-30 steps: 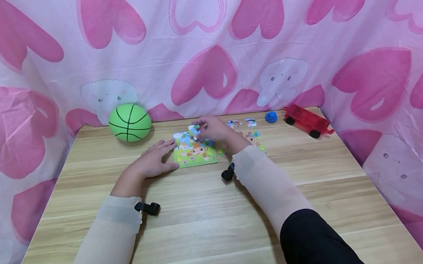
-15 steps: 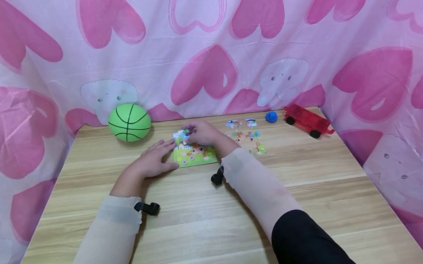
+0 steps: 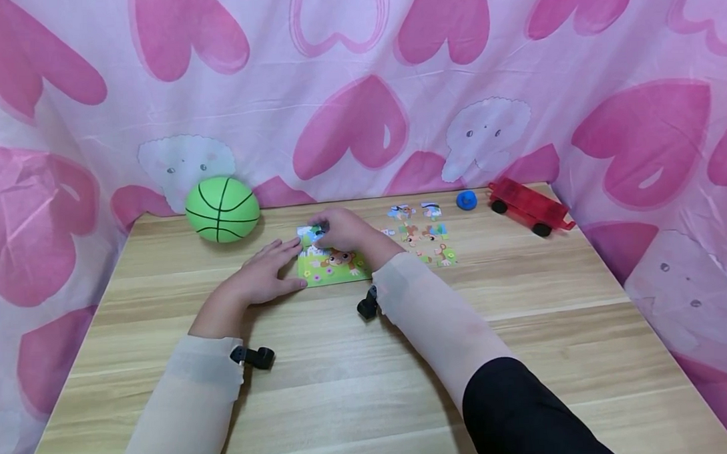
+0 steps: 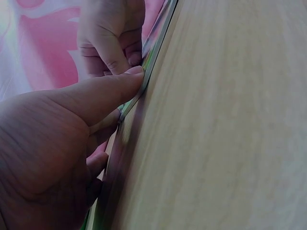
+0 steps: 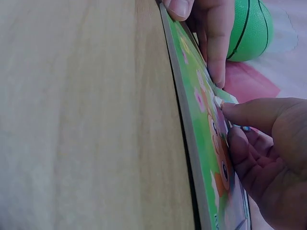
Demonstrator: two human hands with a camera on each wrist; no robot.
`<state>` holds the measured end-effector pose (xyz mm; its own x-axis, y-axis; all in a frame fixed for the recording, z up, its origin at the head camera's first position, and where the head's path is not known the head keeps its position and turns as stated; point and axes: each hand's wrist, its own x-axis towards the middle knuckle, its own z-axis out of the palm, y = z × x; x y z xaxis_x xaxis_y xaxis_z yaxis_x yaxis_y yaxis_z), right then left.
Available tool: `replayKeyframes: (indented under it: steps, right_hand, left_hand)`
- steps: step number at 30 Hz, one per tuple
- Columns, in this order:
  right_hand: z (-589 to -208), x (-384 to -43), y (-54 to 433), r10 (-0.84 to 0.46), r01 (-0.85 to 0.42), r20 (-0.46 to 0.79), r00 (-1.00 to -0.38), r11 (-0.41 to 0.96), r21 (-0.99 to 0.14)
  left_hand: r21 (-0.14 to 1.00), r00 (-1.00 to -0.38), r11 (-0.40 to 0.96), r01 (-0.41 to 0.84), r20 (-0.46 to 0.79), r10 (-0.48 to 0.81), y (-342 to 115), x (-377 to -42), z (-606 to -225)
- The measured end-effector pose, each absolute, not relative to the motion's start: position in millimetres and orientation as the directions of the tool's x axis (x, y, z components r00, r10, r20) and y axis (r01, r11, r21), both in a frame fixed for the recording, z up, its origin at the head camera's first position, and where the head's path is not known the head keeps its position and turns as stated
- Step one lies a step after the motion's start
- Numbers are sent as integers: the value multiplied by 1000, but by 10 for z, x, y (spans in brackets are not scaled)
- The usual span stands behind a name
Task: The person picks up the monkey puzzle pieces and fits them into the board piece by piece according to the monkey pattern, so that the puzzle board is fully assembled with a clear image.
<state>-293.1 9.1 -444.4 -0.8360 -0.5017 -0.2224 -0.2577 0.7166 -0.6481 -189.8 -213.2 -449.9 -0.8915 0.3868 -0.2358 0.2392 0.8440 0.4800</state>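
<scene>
My left hand [image 3: 264,275] lies along the left side of a puzzle board [image 3: 331,276] printed with a monkey on green grass. Its thumb touches the near corner and its outstretched index finger the side farther back. Over the upper left of the board, my right hand [image 3: 341,230] pinches a small puzzle piece [image 5: 226,96] between thumb and fingertips, low against the surface. Most of that piece is hidden by the fingers. In the right wrist view the monkey's face [image 5: 218,146] shows just in front of the right fingers.
Several loose puzzle pieces [image 3: 434,234] lie right of the board. Behind them are a small blue object [image 3: 466,201] and a red toy cart [image 3: 528,206] with black wheels. A green ball [image 3: 222,210] stands at the back left, before a pink heart-patterned cloth [image 3: 344,27].
My right hand has moved left with the puzzle piece and come down onto the board's upper left area, uncovering more loose pieces. My left hand has stayed in place.
</scene>
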Motion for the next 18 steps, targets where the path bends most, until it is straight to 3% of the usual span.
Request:
replayKeyframes:
  steps: [18]
  right_hand:
    - [-4425,-2959,91,-535,-287,-266,-802,735,-614]
  left_hand:
    - [493,-889,842,219,-254,380,-2125,-1885,-4470]
